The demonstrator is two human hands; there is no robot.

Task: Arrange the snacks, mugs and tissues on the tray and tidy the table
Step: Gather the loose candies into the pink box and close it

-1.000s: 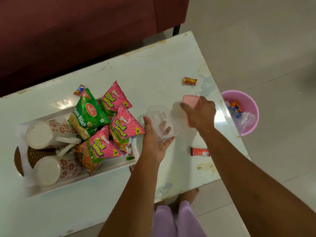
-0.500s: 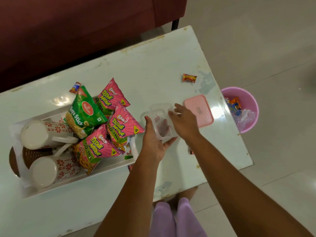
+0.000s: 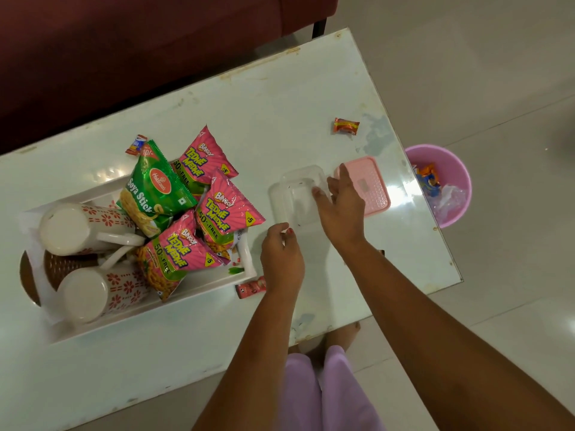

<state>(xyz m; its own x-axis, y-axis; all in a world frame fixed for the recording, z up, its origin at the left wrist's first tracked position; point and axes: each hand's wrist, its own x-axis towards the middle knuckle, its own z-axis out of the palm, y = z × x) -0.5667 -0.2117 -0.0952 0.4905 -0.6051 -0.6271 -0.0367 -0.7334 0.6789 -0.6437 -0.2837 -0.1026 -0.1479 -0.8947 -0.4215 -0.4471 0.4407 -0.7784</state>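
Snack packets fill the right end of the white tray (image 3: 199, 293) on the bench (image 3: 280, 98) — three pink Bingo Tedhe Medhe packets (image 3: 227, 209) and a green Haldiram's Soya Sticks packet (image 3: 152, 188), piled and overlapping. Two white mugs with red flower print (image 3: 84, 228) lie on their sides at the tray's left end, their handles pointing toward the packets. Just right of the tray sits a clear plastic container (image 3: 295, 197), open and without its pink lid (image 3: 370, 185), which lies flat beside it. The right hand (image 3: 342, 206) has its fingers curled over the container's far right rim, grasping it; the left hand (image 3: 281, 256) rests at the container's near edge, fingers loosely bent — whether it grips the rim I cannot tell. A small orange sweet wrapper (image 3: 346, 126) lies apart near the bench's far right side, a red wrapper (image 3: 249, 287) just below the tray's corner. A pink bin (image 3: 460, 169) stands on the floor beside the bench.
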